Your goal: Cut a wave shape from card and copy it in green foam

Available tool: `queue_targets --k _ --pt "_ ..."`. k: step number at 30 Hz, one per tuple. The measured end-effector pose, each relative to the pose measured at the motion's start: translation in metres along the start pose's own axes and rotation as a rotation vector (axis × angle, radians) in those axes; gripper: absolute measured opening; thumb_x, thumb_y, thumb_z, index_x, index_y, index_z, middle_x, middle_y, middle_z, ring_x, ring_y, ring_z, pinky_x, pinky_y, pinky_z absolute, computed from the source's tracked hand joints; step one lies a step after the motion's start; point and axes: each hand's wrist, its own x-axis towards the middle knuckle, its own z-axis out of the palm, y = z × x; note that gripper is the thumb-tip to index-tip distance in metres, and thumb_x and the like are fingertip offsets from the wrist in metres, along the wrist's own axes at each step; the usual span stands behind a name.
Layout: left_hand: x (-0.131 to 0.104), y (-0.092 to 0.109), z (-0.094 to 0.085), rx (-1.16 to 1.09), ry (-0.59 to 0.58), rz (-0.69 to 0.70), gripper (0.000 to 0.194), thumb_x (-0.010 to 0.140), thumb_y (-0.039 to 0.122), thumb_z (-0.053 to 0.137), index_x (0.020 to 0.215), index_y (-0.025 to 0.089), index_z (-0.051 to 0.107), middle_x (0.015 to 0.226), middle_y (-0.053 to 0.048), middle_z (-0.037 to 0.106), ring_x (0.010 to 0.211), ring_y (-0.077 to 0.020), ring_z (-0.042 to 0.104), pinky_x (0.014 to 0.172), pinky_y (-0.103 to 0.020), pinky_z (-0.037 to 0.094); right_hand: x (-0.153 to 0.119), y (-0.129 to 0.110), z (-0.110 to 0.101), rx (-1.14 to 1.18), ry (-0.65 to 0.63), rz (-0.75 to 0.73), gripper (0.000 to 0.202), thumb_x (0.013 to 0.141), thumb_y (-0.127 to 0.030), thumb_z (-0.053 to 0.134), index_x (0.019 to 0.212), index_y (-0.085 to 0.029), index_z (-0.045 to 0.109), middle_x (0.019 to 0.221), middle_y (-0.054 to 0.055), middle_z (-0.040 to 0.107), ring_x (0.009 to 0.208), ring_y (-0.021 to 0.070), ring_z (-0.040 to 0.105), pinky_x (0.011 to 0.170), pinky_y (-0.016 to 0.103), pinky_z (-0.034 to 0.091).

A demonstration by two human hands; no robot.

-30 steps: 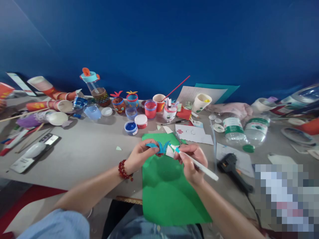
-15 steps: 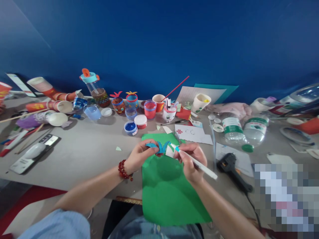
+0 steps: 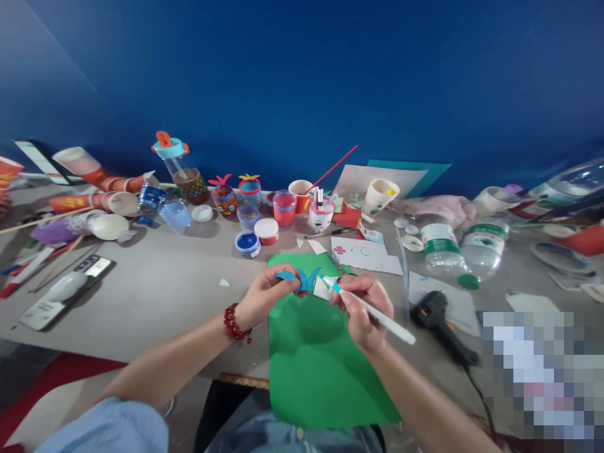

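My left hand (image 3: 265,294) pinches a blue leaf-shaped cutout (image 3: 306,280), with pointed lobes fanning upward, between thumb and fingers. A white marker (image 3: 377,311) with a light-blue band and tip lies in the grip of my right hand (image 3: 367,308). Its tip points left, close to the cutout's right lobe; whether they touch I cannot tell. A small white paper piece (image 3: 321,289) shows between the two hands. Below both hands a green sheet (image 3: 325,365) lies over the table edge. Scissors, partly hidden, show just behind my right hand.
Paint jars (image 3: 247,243), a cup of markers (image 3: 321,218) and decorated cups (image 3: 225,200) stand along the back. To the right are a black glue gun (image 3: 441,324) and clear plastic bottles (image 3: 441,245). A phone (image 3: 70,289) and paper-cup pieces lie left.
The marker and my right hand have shifted slightly right and down, drawing the tip back a little from the cutout's right lobe. My left hand holds nearly still.
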Motion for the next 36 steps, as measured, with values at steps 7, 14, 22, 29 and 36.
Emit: queue_targets --k 7,14,22,29,36 --pt "-0.0004 0.0005 0.0003 0.011 -0.011 0.006 0.013 0.076 0.027 0.070 0.078 0.016 0.064 0.071 -0.003 0.067 0.067 -0.0155 0.060 0.072 -0.031 0.046 0.0006 -0.0009 0.0024 0.028 0.027 0.041 0.005 0.082 -0.021 0.059 0.085 -0.020 0.056 0.061 -0.001 0.062 0.054 0.0146 0.057 0.049 0.027 0.044" --pt "-0.0007 0.0002 -0.0005 0.029 -0.014 0.015 0.013 0.077 0.028 0.069 0.078 0.016 0.063 0.071 -0.003 0.066 0.068 -0.0156 0.060 0.072 -0.031 0.046 0.0010 -0.0027 0.0018 0.072 -0.048 -0.001 0.002 0.082 -0.019 0.057 0.084 -0.020 0.056 0.062 -0.001 0.060 0.052 0.0129 0.054 0.047 0.026 0.042" --pt "0.0004 -0.0002 0.0000 0.023 -0.014 0.018 0.013 0.076 0.027 0.070 0.077 0.016 0.064 0.071 -0.003 0.066 0.067 -0.0149 0.060 0.072 -0.030 0.046 0.0008 -0.0023 0.0017 0.077 -0.064 -0.020 0.003 0.082 -0.016 0.056 0.083 -0.019 0.056 0.060 -0.002 0.058 0.051 0.0125 0.053 0.048 0.026 0.041" --pt "-0.0002 -0.0013 -0.0013 0.031 -0.007 0.021 0.013 0.076 0.026 0.070 0.079 0.016 0.063 0.071 -0.002 0.066 0.068 -0.0151 0.061 0.072 -0.030 0.046 0.0001 -0.0011 0.0020 0.071 -0.059 -0.010 0.002 0.080 -0.017 0.056 0.082 -0.019 0.056 0.059 -0.001 0.057 0.052 0.0131 0.053 0.048 0.027 0.042" --pt "-0.0001 -0.0016 -0.0020 0.041 -0.025 0.020 0.010 0.078 0.025 0.068 0.079 0.016 0.063 0.071 -0.002 0.066 0.069 -0.0143 0.061 0.073 -0.029 0.046 0.0011 -0.0021 0.0015 0.062 -0.061 -0.032 0.004 0.080 -0.016 0.056 0.081 -0.020 0.056 0.058 -0.002 0.056 0.052 0.0135 0.053 0.050 0.027 0.042"
